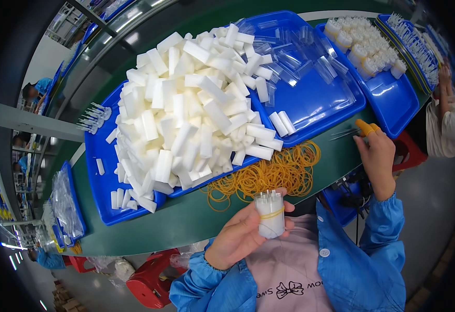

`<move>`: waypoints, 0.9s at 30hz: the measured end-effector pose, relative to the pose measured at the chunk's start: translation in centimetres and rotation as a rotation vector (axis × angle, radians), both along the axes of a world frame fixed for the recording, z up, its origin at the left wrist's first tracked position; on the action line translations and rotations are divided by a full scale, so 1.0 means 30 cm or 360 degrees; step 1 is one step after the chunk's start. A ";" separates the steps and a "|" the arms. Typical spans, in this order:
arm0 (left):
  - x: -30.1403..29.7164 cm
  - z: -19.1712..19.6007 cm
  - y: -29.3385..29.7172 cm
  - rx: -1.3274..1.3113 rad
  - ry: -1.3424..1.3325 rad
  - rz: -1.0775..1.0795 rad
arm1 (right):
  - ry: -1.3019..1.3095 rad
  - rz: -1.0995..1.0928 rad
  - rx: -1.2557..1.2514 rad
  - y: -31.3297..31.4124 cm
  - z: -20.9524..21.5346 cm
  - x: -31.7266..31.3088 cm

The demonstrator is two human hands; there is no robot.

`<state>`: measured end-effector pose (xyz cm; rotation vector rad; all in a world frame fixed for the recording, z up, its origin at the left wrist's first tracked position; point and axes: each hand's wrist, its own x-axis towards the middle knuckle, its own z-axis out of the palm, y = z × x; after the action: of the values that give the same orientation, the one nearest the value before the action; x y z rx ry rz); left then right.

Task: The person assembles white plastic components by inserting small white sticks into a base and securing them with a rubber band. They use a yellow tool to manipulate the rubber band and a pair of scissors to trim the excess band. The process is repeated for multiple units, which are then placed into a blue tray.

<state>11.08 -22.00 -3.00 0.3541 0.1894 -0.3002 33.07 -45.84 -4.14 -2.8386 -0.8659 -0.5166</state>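
Note:
In front of my chest, my left hand (pixel 240 231) is closed around a small bundle of white pieces (pixel 271 221) in what looks like a clear sleeve. A yellow rubber band circles the bundle, and short white tips stick up from its top. My right hand (pixel 379 156), with orange finger cots on some fingers, is at the table's right edge. Its thumb and forefinger meet at the end of metal tweezers (pixel 344 134), whose tips point left. Between the hands lies a pile of yellow rubber bands (pixel 274 169) along the table's front.
A blue tray (pixel 98 182) holds a high heap of white foam-like pieces (pixel 186 109). Behind it, another blue tray (pixel 336 112) has clear plastic tubes (pixel 295 65). Finished-looking bundles (pixel 365 47) fill part of a tray at far right. A co-worker's arm (pixel 445 86) is beyond; a red stool (pixel 149 281) stands below.

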 end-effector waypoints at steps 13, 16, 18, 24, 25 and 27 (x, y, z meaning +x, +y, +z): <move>-0.010 0.003 -0.021 -0.0099 -0.0030 0.0014 | 0.1024 0.1310 0.0757 0.255 0.171 -0.290; 0.001 0.002 -0.025 -0.0010 -0.0051 0.0006 | 0.1039 0.1304 0.0787 0.264 0.166 -0.291; -0.002 -0.002 -0.025 -0.0050 -0.0045 -0.0010 | 0.1036 0.1281 0.0714 0.268 0.173 -0.299; 0.004 0.005 -0.037 0.0133 0.0051 0.0102 | 0.0777 0.1251 0.0551 0.274 0.180 -0.316; 0.004 0.006 -0.041 0.0251 0.0094 0.0164 | 0.0673 0.1245 0.0482 0.278 0.185 -0.323; -0.010 -0.008 -0.049 0.0516 0.0119 0.0240 | 0.0514 0.1261 0.0416 0.299 0.159 -0.346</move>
<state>10.79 -23.46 -3.24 0.6465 0.3383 -0.1328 22.71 -36.88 0.63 -2.0211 -1.5685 -0.0509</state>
